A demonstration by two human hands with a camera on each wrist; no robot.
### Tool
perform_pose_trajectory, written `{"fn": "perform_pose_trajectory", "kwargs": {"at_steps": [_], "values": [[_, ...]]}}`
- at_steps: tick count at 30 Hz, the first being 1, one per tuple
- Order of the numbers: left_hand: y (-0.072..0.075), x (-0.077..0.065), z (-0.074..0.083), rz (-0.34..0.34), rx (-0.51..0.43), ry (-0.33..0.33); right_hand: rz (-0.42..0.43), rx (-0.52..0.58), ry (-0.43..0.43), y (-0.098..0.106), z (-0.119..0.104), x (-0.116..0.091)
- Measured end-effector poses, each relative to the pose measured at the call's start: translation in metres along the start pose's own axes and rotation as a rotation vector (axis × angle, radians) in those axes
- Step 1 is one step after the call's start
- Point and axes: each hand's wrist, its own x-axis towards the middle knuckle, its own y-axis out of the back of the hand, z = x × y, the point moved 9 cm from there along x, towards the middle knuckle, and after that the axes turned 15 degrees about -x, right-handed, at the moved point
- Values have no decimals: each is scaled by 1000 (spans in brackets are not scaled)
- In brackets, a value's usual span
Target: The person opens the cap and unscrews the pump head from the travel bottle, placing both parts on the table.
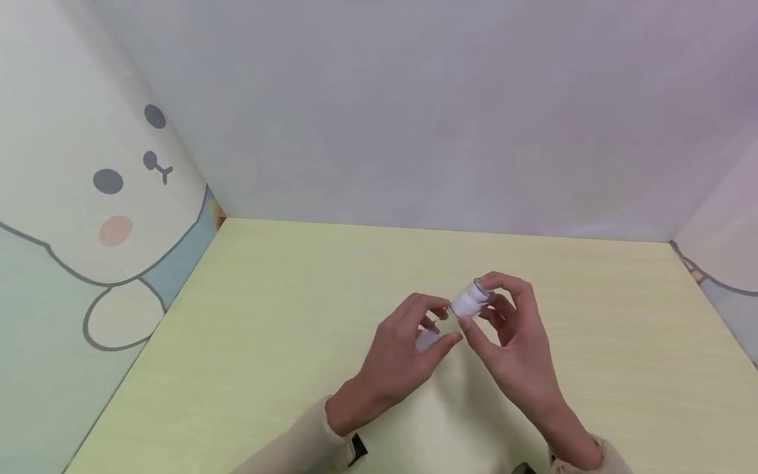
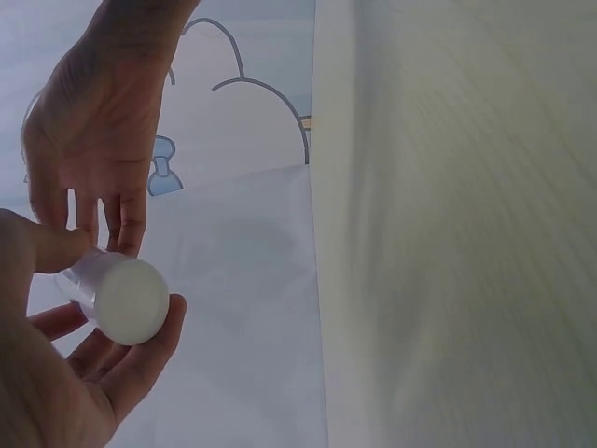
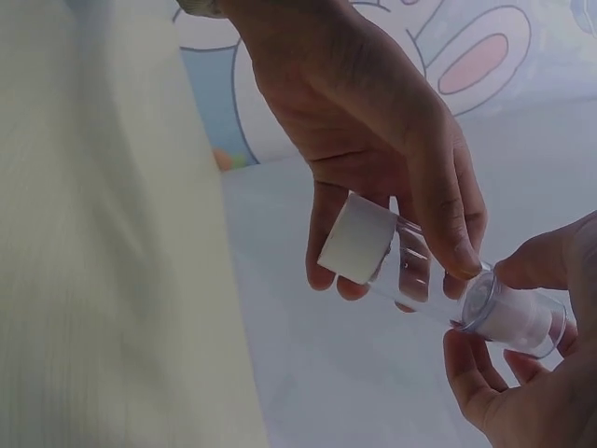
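Both hands hold a small clear bottle above the table, tilted in the head view. It has a white end and, opposite, a white cap with a clear outer shell. My left hand grips the see-through body, thumb on one side and fingers around the other. My right hand pinches the cap between thumb and fingertips. The left wrist view faces the round white end, which hides most of the bottle. Cap and body look joined or touching; which one I cannot tell.
A pale yellow-green table lies under the hands. A plain greyish panel rises along its back edge. Side panels with cartoon animal prints, such as the left one, bound it left and right.
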Motion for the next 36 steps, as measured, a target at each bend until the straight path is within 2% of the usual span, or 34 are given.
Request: {"fn": "perform_pose_trajectory", "kwargs": {"at_steps": [3,5,8,11,14,19,24,29,32,36], "values": [[2,1,4,-10,32,-40,-44,0,-13,1,1,2],[5,3,7,-18,74,-74,-87,-59,-8,2,0,3],[9,6,10,-33,163,-123,-158,-304,33,2,-1,5],[12,7,13,-61,253,-164,-199,-553,117,1,-5,6],[14,8,14,-86,301,-190,-229,-648,181,0,-8,5],[14,7,17,-118,353,-214,-263,-627,219,-1,-10,4],[11,7,19,-134,405,-228,-275,-630,179,0,-7,4],[12,9,22,-123,449,-242,-258,-616,192,4,-9,6],[16,10,23,-106,445,-244,-246,-579,197,9,-10,8],[20,11,22,-93,396,-227,-272,-495,141,12,-6,9]]}}
